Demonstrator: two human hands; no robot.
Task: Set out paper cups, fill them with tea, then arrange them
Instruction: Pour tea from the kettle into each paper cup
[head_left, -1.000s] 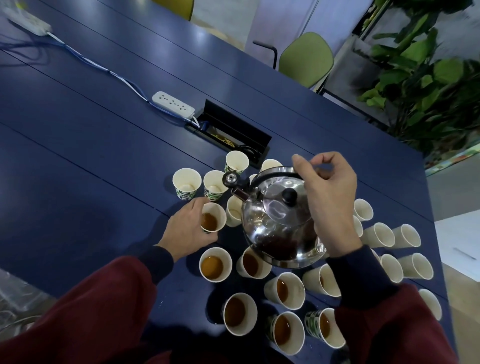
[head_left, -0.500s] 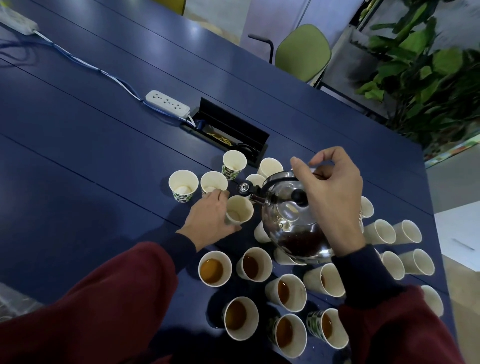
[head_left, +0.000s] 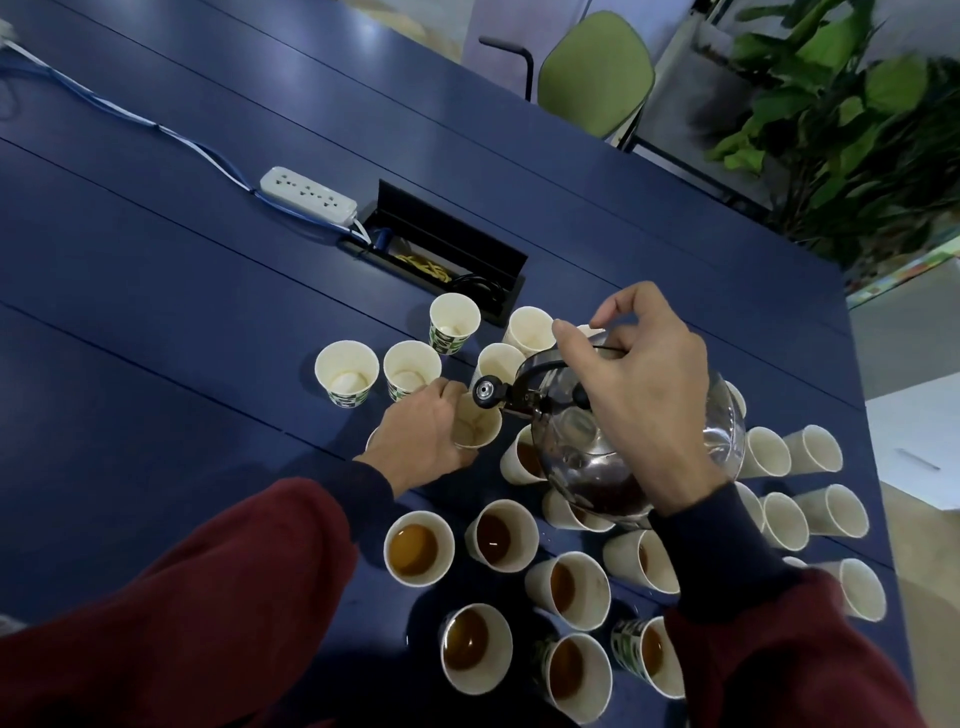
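Left hand (head_left: 423, 436): reaches in from the near left, wrist low over the table, back of the hand up. Its fingers curl round the left side of the held cup (head_left: 475, 428), with one fingertip under the near rim.
Right hand (head_left: 644, 384): comes in from the near right and is raised above the cups, wrist bent down. The fingers wrap the black handle (head_left: 540, 366) of the kettle (head_left: 576, 447), and one digit stretches along it toward the spout.
Sleeves: dark red over dark cuffs on both forearms.
Kettle: shiny metal, hanging from the right hand and tipped left, dark liquid showing in its near side. Its spout (head_left: 485, 389) sits just above the far rim of the held cup.
Held cup: upright on the table at the middle of the group, pale inside.
Filled cups (head_left: 418, 545): a cluster holding brown tea, near the person, below the kettle.
Empty cups (head_left: 347, 371): several stand far left of the held cup, and more stand to the right (head_left: 813, 447) of the kettle.
Table (head_left: 156, 312): dark blue, with a white power strip (head_left: 309, 195) and an open cable box (head_left: 447, 254) on the far side.
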